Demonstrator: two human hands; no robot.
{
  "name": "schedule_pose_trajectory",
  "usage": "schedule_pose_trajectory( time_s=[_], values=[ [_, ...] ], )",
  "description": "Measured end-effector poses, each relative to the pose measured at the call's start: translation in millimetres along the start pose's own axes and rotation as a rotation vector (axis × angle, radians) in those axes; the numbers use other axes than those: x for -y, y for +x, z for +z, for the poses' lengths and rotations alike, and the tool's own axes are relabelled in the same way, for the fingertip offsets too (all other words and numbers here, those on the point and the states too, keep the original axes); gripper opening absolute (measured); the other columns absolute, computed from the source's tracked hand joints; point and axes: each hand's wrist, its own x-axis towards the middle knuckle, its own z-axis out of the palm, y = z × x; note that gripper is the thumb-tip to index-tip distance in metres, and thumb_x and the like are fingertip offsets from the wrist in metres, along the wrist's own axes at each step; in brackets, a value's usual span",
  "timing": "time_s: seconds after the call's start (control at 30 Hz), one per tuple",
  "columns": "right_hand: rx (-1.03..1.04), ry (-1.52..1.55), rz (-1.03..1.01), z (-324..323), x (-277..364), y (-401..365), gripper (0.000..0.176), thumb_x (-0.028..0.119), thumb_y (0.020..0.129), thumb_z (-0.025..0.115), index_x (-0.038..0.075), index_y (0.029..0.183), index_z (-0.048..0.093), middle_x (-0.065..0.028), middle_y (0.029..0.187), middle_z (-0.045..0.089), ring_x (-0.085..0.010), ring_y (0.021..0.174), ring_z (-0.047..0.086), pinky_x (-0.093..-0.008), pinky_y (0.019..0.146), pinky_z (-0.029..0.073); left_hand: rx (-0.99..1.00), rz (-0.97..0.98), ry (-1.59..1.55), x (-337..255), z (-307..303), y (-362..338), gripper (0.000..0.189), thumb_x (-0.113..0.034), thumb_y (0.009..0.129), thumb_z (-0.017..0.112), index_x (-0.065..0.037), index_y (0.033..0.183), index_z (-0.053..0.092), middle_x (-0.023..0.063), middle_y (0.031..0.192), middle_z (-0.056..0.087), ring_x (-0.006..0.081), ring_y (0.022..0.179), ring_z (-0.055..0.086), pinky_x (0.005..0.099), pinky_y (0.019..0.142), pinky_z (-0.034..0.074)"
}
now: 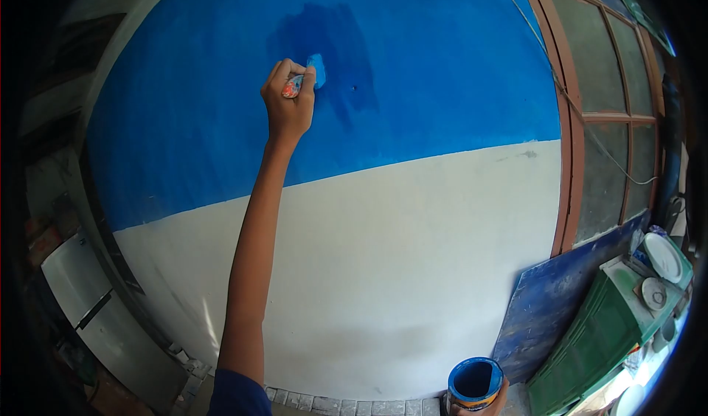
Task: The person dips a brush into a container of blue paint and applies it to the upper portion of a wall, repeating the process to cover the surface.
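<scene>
My left hand (289,99) is raised against the wall, its fingers closed round a paintbrush (317,68). The brush is smeared with light blue, and its handle end shows orange-red marks. Around it on the blue upper wall (442,62) spreads a darker, wet-looking blue patch (339,36). Low at the right, my right hand (503,398) grips a paint can (476,381) by its side. The can stands open at the top, with blue paint on its rim and inside. Most of the right hand lies hidden behind the can or below the picture edge.
Below the blue, the wall is white (398,268). A brown-framed window (605,121) with a hanging cord stands right. Under it are a blue board (549,305) and a green cabinet (590,342) bearing dishes. A grey fridge (110,327) stands lower left.
</scene>
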Motion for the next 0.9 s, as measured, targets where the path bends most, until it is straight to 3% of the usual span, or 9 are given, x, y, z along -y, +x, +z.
schedule_pose_trajectory(
  time_s=[0.13, 0.2, 0.33, 0.37, 0.43, 0.53, 0.7, 0.83, 0.9],
  values=[
    [-0.211, 0.016, -0.253, 2, 19, 7, 0.13, 0.056, 0.042, 0.09, -0.001, 0.143, 0.031, -0.0269, 0.126, 0.054, -0.0382, 0.118, 0.055, -0.0487, 0.097, 0.046, 0.115, 0.041, 0.065, 18, 9, -18, 0.021, -0.002, 0.081, 0.066, 0.0, 0.069, 0.049, 0.0091, 0.067, 0.053, 0.0209, 0.055, 0.05, 0.0354, 0.052, 0.038],
    [0.026, 0.047, 0.074, -25, 59, 18, 0.13, 0.054, 0.042, 0.09, -0.001, 0.143, 0.031, -0.0269, 0.126, 0.054, -0.0387, 0.118, 0.055, -0.0494, 0.098, 0.045, 0.196, 0.101, 0.125, 7, 13, -33, 0.021, -0.002, 0.082, 0.066, 0.0, 0.069, 0.05, 0.0074, 0.066, 0.053, 0.0174, 0.053, 0.053, 0.0319, 0.049, 0.039],
    [0.048, -0.031, 0.093, -14, 17, 11, 0.128, 0.052, 0.042, 0.09, -0.001, 0.143, 0.031, -0.0261, 0.125, 0.055, -0.0383, 0.117, 0.055, -0.0496, 0.098, 0.045, 0.4, 0.101, 0.138, -5, 8, -45, 0.021, -0.003, 0.083, 0.065, 0.0, 0.067, 0.051, 0.0049, 0.059, 0.05, 0.0134, 0.048, 0.055, 0.0283, 0.044, 0.038],
    [-0.088, 0.044, -0.142, 1, -6, 6, 0.128, 0.052, 0.043, 0.091, -0.001, 0.143, 0.031, -0.0263, 0.126, 0.054, -0.0379, 0.118, 0.055, -0.0494, 0.098, 0.045, 0.411, 0.098, 0.139, -7, 5, -42, 0.021, -0.003, 0.083, 0.065, 0.0, 0.067, 0.051, 0.0049, 0.059, 0.05, 0.0134, 0.048, 0.055, 0.0283, 0.044, 0.038],
    [-0.238, 0.11, -0.389, 8, -22, 3, 0.128, 0.051, 0.043, 0.091, -0.001, 0.143, 0.031, -0.0264, 0.128, 0.053, -0.0375, 0.119, 0.054, -0.0492, 0.098, 0.045, 0.472, -0.22, 0.094, -10, 5, -22, 0.023, -0.005, 0.082, 0.066, -0.001, 0.065, 0.052, 0.0036, 0.052, 0.046, 0.0122, 0.045, 0.053, 0.0274, 0.044, 0.038],
    [-0.2, -0.002, -0.341, 5, -5, -2, 0.133, 0.052, 0.043, 0.091, -0.001, 0.146, 0.027, -0.0282, 0.135, 0.048, -0.0369, 0.125, 0.05, -0.0491, 0.1, 0.043, 0.388, -0.396, 0.051, -27, 2, 20, 0.025, -0.007, 0.084, 0.067, -0.002, 0.064, 0.053, 0.0017, 0.046, 0.042, 0.0113, 0.043, 0.053, 0.0267, 0.044, 0.038],
    [-0.032, -0.081, 0.003, -5, -21, -8, 0.141, 0.054, 0.041, 0.092, -0.002, 0.15, 0.022, -0.0299, 0.136, 0.048, -0.0379, 0.125, 0.051, -0.0497, 0.101, 0.043, -0.001, 0.072, -0.11, 2, 25, 46, 0.028, -0.009, 0.089, 0.066, 0.0, 0.066, 0.051, 0.0039, 0.063, 0.054, 0.0125, 0.047, 0.057, 0.0277, 0.041, 0.043],
    [-0.247, -0.067, -0.399, -5, 3, 3, 0.139, 0.054, 0.042, 0.091, -0.002, 0.149, 0.023, -0.0292, 0.131, 0.052, -0.0377, 0.121, 0.054, -0.0488, 0.1, 0.045, 0.106, 0.023, -0.054, 21, 35, 15, 0.026, -0.005, 0.088, 0.065, 0.0, 0.067, 0.05, 0.0053, 0.07, 0.056, 0.0142, 0.049, 0.058, 0.0281, 0.041, 0.046],
    [-0.136, 0.013, -0.19, -10, -3, 0, 0.136, 0.048, 0.043, 0.092, -0.001, 0.149, 0.022, -0.0264, 0.127, 0.054, -0.0354, 0.116, 0.056, -0.0466, 0.096, 0.047, 0.208, 0.141, 0.154, 15, 38, -9, 0.017, -0.001, 0.082, 0.064, -0.001, 0.07, 0.051, 0.0091, 0.067, 0.051, 0.0192, 0.051, 0.053, 0.0352, 0.048, 0.039]
  ],
)
